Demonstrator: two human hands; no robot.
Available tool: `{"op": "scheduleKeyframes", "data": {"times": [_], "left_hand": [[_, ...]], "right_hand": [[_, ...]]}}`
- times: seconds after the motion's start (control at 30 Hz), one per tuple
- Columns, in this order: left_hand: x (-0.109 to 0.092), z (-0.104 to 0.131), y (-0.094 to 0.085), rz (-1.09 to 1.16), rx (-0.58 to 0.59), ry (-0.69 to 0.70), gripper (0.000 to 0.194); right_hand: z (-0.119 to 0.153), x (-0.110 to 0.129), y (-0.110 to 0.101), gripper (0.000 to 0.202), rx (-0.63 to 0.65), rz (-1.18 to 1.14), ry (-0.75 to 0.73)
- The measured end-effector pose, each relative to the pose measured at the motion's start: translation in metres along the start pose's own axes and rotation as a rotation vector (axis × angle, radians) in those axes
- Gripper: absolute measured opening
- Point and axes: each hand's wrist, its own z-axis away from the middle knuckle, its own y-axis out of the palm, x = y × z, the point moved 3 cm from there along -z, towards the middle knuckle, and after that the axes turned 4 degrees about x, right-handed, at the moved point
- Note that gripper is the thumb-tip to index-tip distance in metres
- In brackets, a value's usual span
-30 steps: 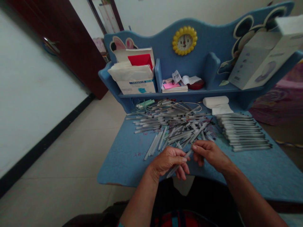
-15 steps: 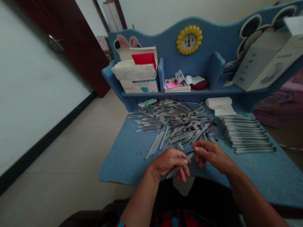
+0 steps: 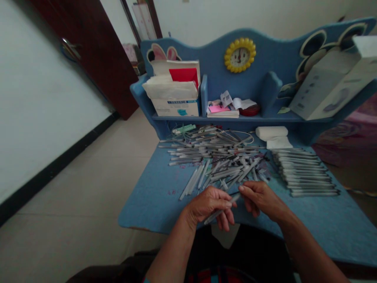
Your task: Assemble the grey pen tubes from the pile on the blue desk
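So the left hand (image 3: 209, 203) has a clear pen barrel (image 3: 212, 216) pinched between thumb and forefinger, the other fingers loosely curled and a bit spread underneath. The barrel sits right above the near edge of the worktop (image 3: 150, 202), around the middle, tilted so its far end points up toward the right hand (image 3: 260, 199). Over there thumb and forefinger are pressed together on what looks like a thin dark piece (image 3: 234, 193), maybe a refill, just by the barrel's upper end; too small to tell if it's actually inside. If anyone's doing this, I'd say let the left hand be the vise: grip close to the upper end, firm but not squashing, and let the right hand do the fine stuff. Keep the dark piece in line with the barrel, cause a sideways tug could bend it. I'd also shift in from the near edge, since a dropped barrel could roll straight off. The loose pile of pen parts (image 3: 203, 151) sprawls from the back edge to mid-worktop, just beyond the hands, and the neat row of pens (image 3: 308, 173) lies toward the right edge, so sleeves and elbows oughta stay clear of that.
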Motion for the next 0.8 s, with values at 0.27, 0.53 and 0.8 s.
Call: {"op": "scheduleKeyframes", "data": {"times": [0.27, 0.53, 0.8], "left_hand": [[-0.0004, 0.0018, -0.0019, -0.011, -0.013, -0.001, 0.027], [0.0003, 0.0035, -0.0036, 0.014, -0.021, -0.021, 0.027], [-0.0033, 0.0085, -0.0043, 0.014, -0.019, 0.005, 0.026]], "right_hand": [[-0.0016, -0.0001, 0.0033, 0.042, 0.010, -0.087, 0.012], [-0.0003, 0.0047, 0.0038, 0.036, 0.089, -0.312, -0.057], [0.0010, 0.0057, -0.0018, 0.023, -0.022, -0.381, -0.092]]}}
